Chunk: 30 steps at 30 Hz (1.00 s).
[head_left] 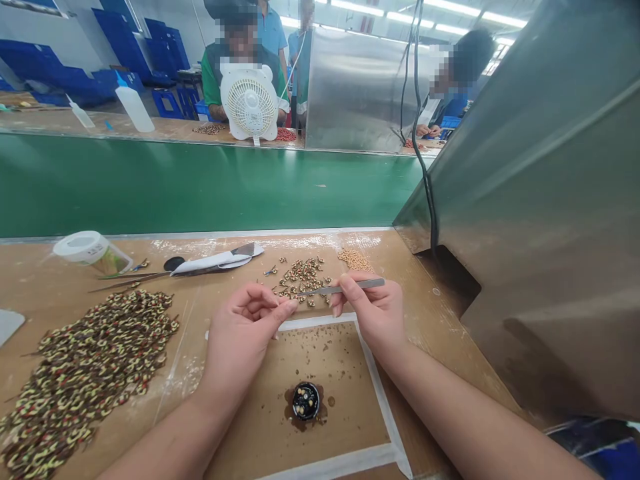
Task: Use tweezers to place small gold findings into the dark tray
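Observation:
My right hand (373, 310) is closed around slim metal tweezers (367, 285), whose narrow tip points left. Facing it, my left hand (253, 317) pinches thumb and forefinger together near that tip; anything between them is too small to make out. Just beyond both hands lies a loose pile of small yellow-and-dark parts (304, 272). Beside that is a little heap of tan beads (355, 260). Between my forearms, a small round cup (305, 401) of dark liquid with several pale beads in it stands on a tape-edged sheet (345, 400), ringed by dark stains.
A large heap of similar parts (100, 367) covers the left of the table. Behind it are a tipped plastic tub (93, 250) and a paper-wrapped tool (215, 260). A metal panel (540, 220) with black cables (427, 180) bounds the right. Beyond the green belt (200, 183), people sit near a fan (250, 101).

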Tool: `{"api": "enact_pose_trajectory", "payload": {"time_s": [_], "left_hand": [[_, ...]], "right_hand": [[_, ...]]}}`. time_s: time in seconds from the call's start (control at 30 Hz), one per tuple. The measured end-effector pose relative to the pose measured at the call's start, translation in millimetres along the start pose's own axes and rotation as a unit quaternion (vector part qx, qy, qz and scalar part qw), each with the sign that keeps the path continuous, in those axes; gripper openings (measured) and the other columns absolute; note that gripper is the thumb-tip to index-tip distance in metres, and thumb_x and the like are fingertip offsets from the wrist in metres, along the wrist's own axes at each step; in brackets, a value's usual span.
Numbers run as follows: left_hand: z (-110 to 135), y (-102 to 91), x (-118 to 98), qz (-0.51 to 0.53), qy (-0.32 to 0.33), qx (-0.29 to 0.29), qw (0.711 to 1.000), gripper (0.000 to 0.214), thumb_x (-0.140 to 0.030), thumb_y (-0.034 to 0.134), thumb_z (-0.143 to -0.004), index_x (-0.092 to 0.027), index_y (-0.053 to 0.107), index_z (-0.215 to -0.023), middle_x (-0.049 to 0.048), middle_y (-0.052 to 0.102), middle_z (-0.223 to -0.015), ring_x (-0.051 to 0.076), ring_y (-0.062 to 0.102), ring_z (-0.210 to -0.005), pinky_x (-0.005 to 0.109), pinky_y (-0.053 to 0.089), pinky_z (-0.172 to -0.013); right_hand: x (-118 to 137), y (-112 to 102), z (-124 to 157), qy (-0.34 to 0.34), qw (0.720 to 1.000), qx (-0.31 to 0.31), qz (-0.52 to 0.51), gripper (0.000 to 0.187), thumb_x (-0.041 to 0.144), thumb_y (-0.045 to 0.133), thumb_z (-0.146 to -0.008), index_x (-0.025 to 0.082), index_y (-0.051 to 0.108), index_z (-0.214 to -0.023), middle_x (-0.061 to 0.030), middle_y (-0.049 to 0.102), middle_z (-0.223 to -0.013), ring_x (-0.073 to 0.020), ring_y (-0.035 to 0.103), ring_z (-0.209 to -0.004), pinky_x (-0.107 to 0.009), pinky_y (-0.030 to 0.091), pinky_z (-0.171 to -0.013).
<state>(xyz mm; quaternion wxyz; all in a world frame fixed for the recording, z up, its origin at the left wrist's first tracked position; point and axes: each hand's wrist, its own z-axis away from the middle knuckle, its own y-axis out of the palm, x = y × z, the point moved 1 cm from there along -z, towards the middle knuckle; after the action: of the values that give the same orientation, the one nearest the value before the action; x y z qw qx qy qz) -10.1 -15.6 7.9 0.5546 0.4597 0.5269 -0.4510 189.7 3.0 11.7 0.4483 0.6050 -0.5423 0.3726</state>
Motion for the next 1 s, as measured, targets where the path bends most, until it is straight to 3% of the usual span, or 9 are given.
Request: {"api": "enact_pose_trajectory", "payload": {"time_s": [0.13, 0.23, 0.37, 0.47, 0.63, 0.87, 1.0], "left_hand": [[0, 0.9, -2, -0.008, 0.004, 0.001, 1.0, 0.037, -0.036, 0.092, -0.075, -0.02, 0.058, -0.077, 0.0044, 0.077, -0.079, 0.012, 0.064, -0.063, 0.017, 0.048, -0.048], [-2, 0.6, -2, -0.015, -0.016, 0.021, 1.0, 0.038, -0.037, 0.094, -0.073, -0.021, 0.064, -0.089, 0.0048, 0.078, -0.083, 0.014, 0.066, -0.066, 0.019, 0.052, -0.05], [-6, -0.6, -2, -0.027, -0.033, 0.05, 0.998, 0.055, -0.042, 0.096, -0.072, -0.022, 0.067, -0.115, 0.0105, 0.08, -0.113, 0.015, 0.069, -0.071, 0.024, 0.057, -0.056], [-7, -1.7, -8, -0.001, 0.008, 0.011, 1.0, 0.043, -0.048, 0.086, -0.084, -0.021, 0.067, -0.113, 0.0108, 0.076, -0.124, 0.008, 0.059, -0.059, 0.023, 0.052, -0.053], [-6, -4.5, -14, 0.059, 0.034, -0.062, 0.996, 0.026, -0.048, 0.072, -0.097, -0.023, 0.067, -0.101, 0.0039, 0.074, -0.117, 0.005, 0.047, -0.055, 0.021, 0.038, -0.047], [-6, -5.9, -11, 0.066, 0.026, -0.077, 0.994, 0.024, -0.045, 0.07, -0.1, -0.022, 0.069, -0.094, 0.0013, 0.071, -0.097, 0.006, 0.04, -0.056, 0.022, 0.033, -0.05], [-6, -4.8, -12, 0.063, 0.029, -0.073, 0.995, 0.023, -0.043, 0.069, -0.099, -0.022, 0.068, -0.092, 0.0009, 0.07, -0.097, 0.007, 0.039, -0.056, 0.023, 0.031, -0.05]], "right_hand": [[1, 1, 2, -0.009, 1.0, -0.003, 0.012, 0.026, 0.04, 0.073, -0.097, 0.021, 0.078, -0.079, -0.0001, 0.072, -0.062, -0.0128, 0.066, -0.05, -0.028, 0.056, -0.051], [-1, 0, 2, 0.0, 1.0, -0.015, -0.002, 0.024, 0.039, 0.073, -0.097, 0.022, 0.079, -0.082, -0.0002, 0.073, -0.063, -0.0131, 0.066, -0.05, -0.028, 0.056, -0.051], [-6, -5, -4, 0.007, 0.999, -0.041, -0.013, 0.026, 0.042, 0.073, -0.097, 0.02, 0.078, -0.083, -0.0018, 0.073, -0.065, -0.0144, 0.067, -0.052, -0.03, 0.058, -0.055], [-9, -8, -11, 0.018, 0.998, -0.049, 0.027, 0.03, 0.044, 0.074, -0.095, 0.018, 0.076, -0.08, -0.0029, 0.073, -0.065, -0.0147, 0.067, -0.052, -0.031, 0.058, -0.055], [-17, -3, -16, 0.079, 0.994, 0.008, 0.076, 0.029, 0.044, 0.075, -0.092, 0.018, 0.077, -0.08, -0.0036, 0.075, -0.066, -0.0144, 0.069, -0.055, -0.03, 0.06, -0.058], [-28, 8, -14, 0.147, 0.986, 0.028, 0.073, 0.028, 0.045, 0.076, -0.09, 0.017, 0.079, -0.086, -0.0036, 0.075, -0.066, -0.0147, 0.071, -0.057, -0.029, 0.06, -0.058], [-25, 6, -16, 0.139, 0.985, 0.041, 0.097, 0.031, 0.047, 0.075, -0.092, 0.017, 0.079, -0.089, -0.0046, 0.075, -0.068, -0.0165, 0.072, -0.06, -0.031, 0.06, -0.06]]}}
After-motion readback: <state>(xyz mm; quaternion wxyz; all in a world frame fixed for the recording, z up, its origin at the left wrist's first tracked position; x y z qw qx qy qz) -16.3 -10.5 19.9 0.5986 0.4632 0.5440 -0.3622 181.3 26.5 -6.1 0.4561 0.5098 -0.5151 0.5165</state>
